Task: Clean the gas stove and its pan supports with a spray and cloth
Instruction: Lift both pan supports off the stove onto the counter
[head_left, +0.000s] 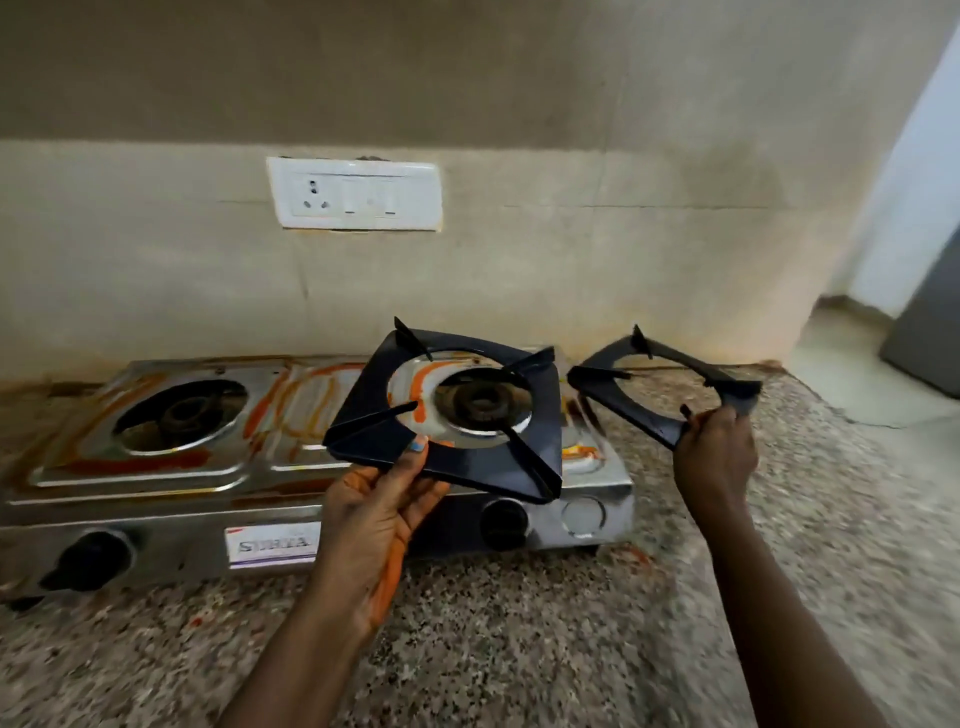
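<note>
Left hand (374, 514) grips 1 black pan support (457, 415) by its near edge, thumb on top, raised over the right burner (480, 402) of the orange-smeared 2-burner gas stove (156, 499). Right hand (719, 457) pinches a second pan support (670, 387) above the granite countertop (519, 649).

Single head cam, wide-angle — looks forward and down from standing height at the table (519, 649) edge, close in (forearms fill the lower frame). Faces the back wall (571, 260) square-on — edges bow with lens distortion. No second view.
</note>
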